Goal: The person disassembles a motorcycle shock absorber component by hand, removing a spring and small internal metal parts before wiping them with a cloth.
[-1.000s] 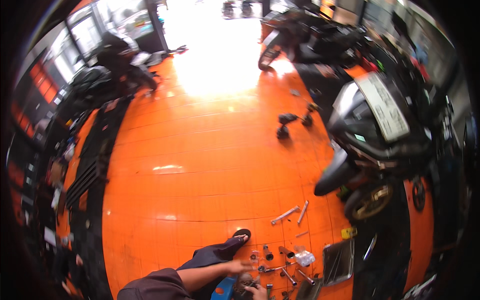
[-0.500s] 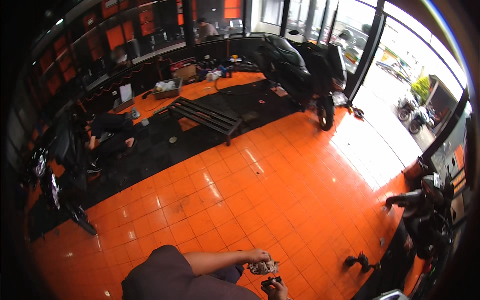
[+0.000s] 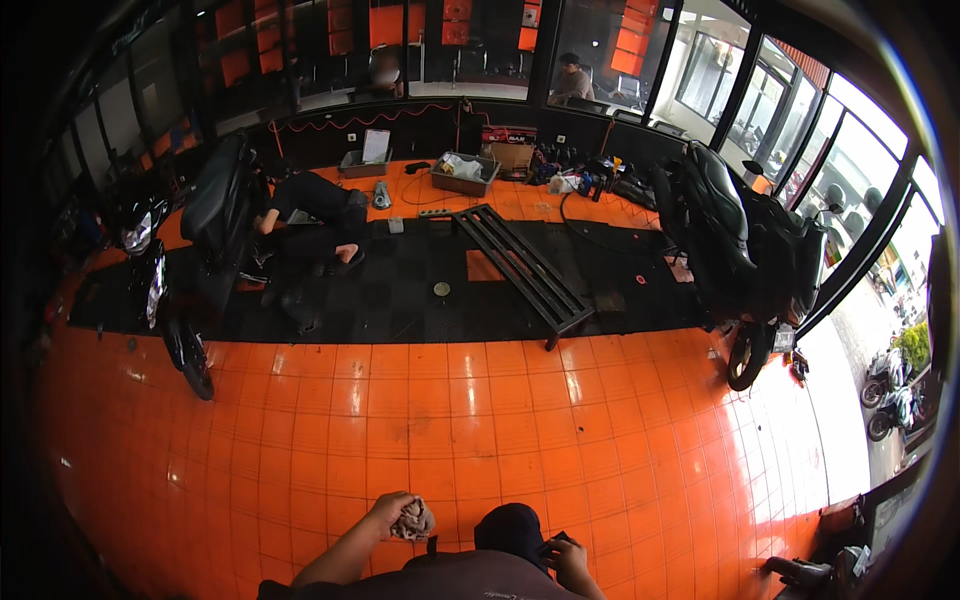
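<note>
Your left hand grips a crumpled rag, well in front of the black slatted metal rack; your right hand is closed on a small dark part, also in front of the rack, its shape mostly hidden. I'd hold the rag in a tight bunch and pinch the part firmly, since it could slip. Your dark-clad knee, in front of the rack, stands between your 2 hands. Left of the rack, a co-worker is down beside a motorcycle; right of it stands a scooter; behind it sits a grey crate.
</note>
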A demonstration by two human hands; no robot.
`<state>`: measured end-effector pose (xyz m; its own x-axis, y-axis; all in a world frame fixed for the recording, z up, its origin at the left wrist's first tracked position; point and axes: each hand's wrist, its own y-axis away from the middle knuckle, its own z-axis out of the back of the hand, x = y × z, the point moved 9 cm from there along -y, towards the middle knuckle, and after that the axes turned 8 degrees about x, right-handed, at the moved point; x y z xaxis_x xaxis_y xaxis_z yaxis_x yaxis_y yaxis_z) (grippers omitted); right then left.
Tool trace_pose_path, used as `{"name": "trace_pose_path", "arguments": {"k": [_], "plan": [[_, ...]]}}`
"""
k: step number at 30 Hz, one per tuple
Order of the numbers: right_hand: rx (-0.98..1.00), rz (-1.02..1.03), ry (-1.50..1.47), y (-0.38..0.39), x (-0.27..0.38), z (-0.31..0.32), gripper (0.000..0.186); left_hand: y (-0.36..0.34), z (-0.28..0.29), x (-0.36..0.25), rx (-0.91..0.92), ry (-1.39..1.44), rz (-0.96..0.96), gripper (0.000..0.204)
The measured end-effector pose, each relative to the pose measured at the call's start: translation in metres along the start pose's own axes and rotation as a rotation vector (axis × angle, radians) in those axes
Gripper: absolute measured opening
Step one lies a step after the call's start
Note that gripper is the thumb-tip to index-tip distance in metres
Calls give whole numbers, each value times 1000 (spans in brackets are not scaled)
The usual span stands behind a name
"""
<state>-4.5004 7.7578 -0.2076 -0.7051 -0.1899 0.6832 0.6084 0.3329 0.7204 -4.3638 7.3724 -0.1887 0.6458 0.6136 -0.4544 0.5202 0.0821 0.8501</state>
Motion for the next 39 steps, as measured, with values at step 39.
{"name": "trace_pose_path", "arguments": {"k": [39], "plan": [[574, 472, 1020, -690, 855, -631, 38, -427, 43, -1012, 75, -767, -687, 39]]}}
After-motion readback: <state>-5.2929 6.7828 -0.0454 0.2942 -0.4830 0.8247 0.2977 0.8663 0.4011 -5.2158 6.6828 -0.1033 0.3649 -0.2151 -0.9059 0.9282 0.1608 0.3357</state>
